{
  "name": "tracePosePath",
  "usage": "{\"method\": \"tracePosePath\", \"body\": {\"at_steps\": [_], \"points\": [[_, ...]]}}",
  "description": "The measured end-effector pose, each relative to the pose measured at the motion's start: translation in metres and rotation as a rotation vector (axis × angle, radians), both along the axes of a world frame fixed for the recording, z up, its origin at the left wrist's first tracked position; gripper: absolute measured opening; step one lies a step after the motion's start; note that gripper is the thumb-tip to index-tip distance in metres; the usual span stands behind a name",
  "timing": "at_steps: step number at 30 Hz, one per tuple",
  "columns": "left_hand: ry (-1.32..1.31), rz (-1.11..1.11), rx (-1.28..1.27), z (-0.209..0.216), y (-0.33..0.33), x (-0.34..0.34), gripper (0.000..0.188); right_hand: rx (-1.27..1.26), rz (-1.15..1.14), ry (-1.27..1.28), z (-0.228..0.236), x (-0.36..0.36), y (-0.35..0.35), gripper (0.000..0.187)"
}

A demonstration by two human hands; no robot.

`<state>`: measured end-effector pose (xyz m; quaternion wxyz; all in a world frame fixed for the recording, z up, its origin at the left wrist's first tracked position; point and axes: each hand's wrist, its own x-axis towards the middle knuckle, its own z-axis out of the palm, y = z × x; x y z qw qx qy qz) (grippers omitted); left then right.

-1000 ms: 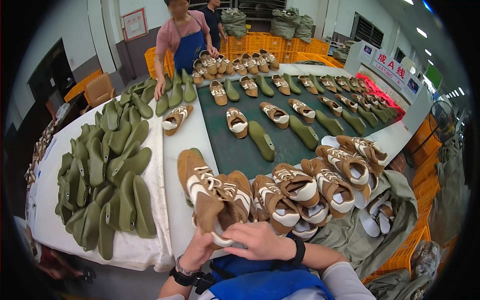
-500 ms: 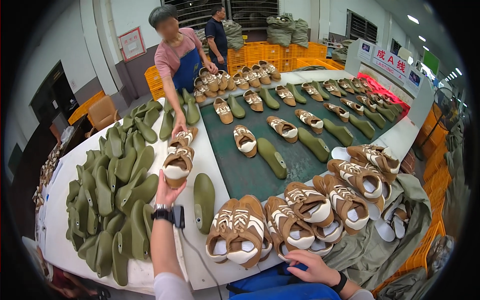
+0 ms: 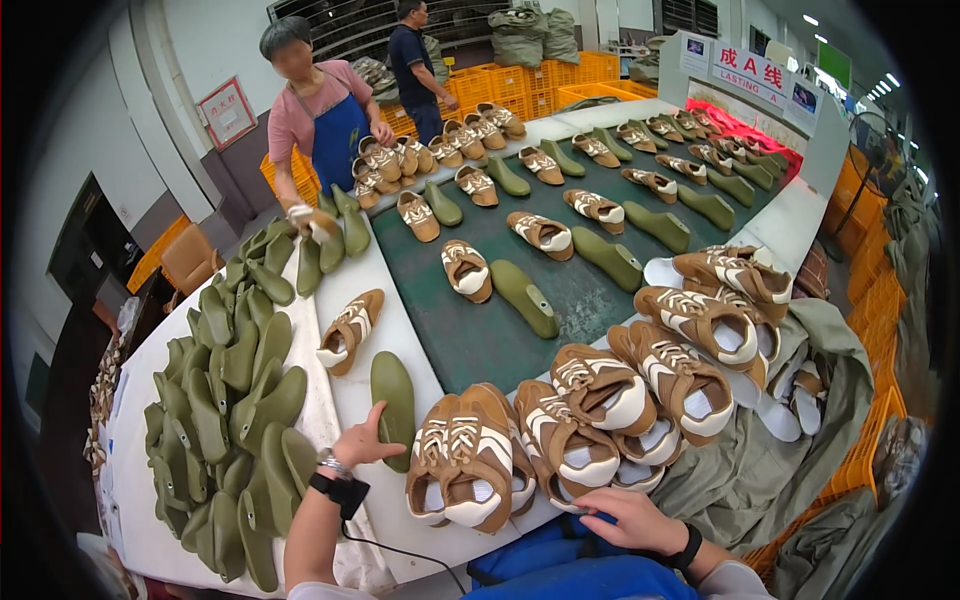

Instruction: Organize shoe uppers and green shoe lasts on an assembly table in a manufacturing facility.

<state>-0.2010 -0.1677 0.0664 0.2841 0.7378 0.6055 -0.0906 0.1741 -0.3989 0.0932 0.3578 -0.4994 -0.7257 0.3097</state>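
Note:
My left hand (image 3: pixel 368 440) is at the near part of a green shoe last (image 3: pixel 391 395) lying on the white tabletop. Its thumb and fingers are spread apart against the last, not closed round it. Just beyond lies a single brown sneaker (image 3: pixel 350 332) with white stripes. My right hand (image 3: pixel 640 520) is low at the table's near edge, fingers loosely bent and apart, beside the heels of several brown sneakers (image 3: pixel 583 440). I see nothing held in it. Across the table, a co-worker's hand holds another sneaker (image 3: pixel 316 222), blurred by motion.
A heap of green lasts (image 3: pixel 215 400) covers the left side. Sneakers and lasts stand in rows on the green belt (image 3: pixel 440 330). Grey-green sacking (image 3: pixel 800 390) with loose white insoles lies at the right. Orange crates (image 3: pixel 530 85) stand behind, and a thin cable (image 3: pixel 405 550) trails from my left wrist.
My left hand has let go of the sneaker, which now lies on the table, and has moved nearer to the last. The co-worker's hand has drawn back with another sneaker.

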Motion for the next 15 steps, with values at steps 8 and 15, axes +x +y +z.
{"method": "tracePosePath", "body": {"at_steps": [8, 15], "points": [[0.027, -0.008, 0.383, -0.016, 0.026, 0.034, 0.058, -0.068, 0.063, 0.011, -0.024, 0.006, -0.024, 0.021], [0.022, -0.082, 0.377, -0.027, 0.12, 0.093, 0.057, -0.211, -0.056, -0.025, -0.044, 0.035, -0.056, 0.02]]}}
